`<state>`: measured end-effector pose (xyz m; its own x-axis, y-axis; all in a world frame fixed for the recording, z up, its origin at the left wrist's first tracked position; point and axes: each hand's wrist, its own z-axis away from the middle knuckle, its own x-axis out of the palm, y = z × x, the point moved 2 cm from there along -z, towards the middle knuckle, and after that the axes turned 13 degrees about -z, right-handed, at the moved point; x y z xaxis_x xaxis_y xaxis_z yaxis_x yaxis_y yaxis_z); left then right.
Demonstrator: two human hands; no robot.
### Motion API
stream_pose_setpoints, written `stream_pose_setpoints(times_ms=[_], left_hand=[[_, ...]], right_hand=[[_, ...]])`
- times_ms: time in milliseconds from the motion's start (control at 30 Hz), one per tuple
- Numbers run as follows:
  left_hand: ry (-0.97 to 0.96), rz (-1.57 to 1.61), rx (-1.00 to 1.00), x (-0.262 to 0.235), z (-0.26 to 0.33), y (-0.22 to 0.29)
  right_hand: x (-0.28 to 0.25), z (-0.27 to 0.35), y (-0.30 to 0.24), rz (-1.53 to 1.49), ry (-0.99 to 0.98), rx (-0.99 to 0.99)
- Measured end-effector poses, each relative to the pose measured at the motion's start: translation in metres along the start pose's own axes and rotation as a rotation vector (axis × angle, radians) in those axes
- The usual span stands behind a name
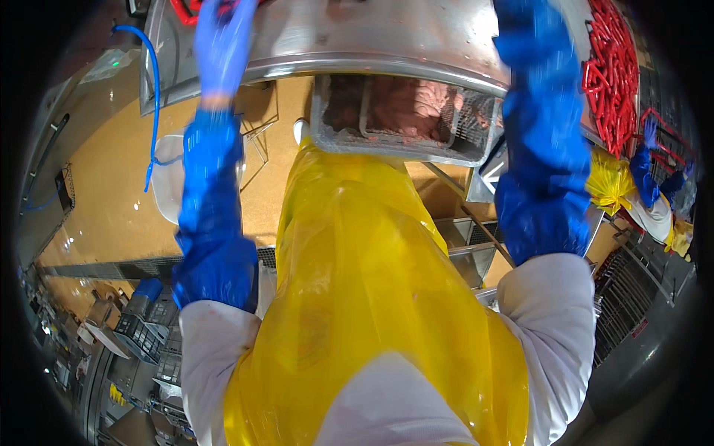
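My left hand [222,48], in a thin violet-blue glove, reaches over the steel table at the top left. Its fingers run into the upper picture edge and are blurred, beside a strand of red links [184,10] that look like sausages. Whether it grips them I cannot make out. My right arm, in a blue sleeve cover [539,126], stretches forward over the table's right part; the hand is beyond the upper edge. Between my arms, below the table edge, a grey tub [327,141] holds pink ground meat [413,108].
The steel table [387,37] curves across the top. A large heap of red links [613,82] lies at the right. Beyond it a person in a yellow apron [610,182] handles red links. A blue hose [155,97] hangs at left; crates [137,334] stand lower left.
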<state>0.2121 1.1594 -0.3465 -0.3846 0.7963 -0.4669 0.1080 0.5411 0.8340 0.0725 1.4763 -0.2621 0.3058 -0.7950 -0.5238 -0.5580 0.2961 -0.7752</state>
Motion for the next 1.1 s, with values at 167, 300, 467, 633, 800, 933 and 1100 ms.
stream_pose_setpoints(times_ms=[167,300,467,633,800,933,1100], left_hand=[[-0.014,-0.294,-0.669,-0.175,0.173,-0.279],[-0.569,-0.389,-1.048,-0.239,0.231,-0.345],[-0.915,0.735,-0.936,-0.168,0.203,-0.295],[-1.305,0.97,-0.401,-0.164,0.142,0.005],[-1.261,0.602,0.047,-0.225,0.196,0.114],[-0.783,0.255,-0.217,-0.168,0.292,0.049],[-0.644,-0.4,-0.624,-0.057,0.387,-0.193]], right_hand=[[0.103,0.255,0.043,0.235,-1.056,0.492],[0.165,0.33,0.052,0.131,-0.831,1.061],[0.289,0.245,0.033,-0.56,-0.329,0.919],[0.311,0.139,-0.119,-1.064,-0.461,0.416],[0.155,0.163,-0.274,-1.125,-0.919,0.3],[0.123,0.287,-0.208,-0.712,-0.537,0.719],[0.16,0.432,0.064,0.411,-0.953,0.445]])
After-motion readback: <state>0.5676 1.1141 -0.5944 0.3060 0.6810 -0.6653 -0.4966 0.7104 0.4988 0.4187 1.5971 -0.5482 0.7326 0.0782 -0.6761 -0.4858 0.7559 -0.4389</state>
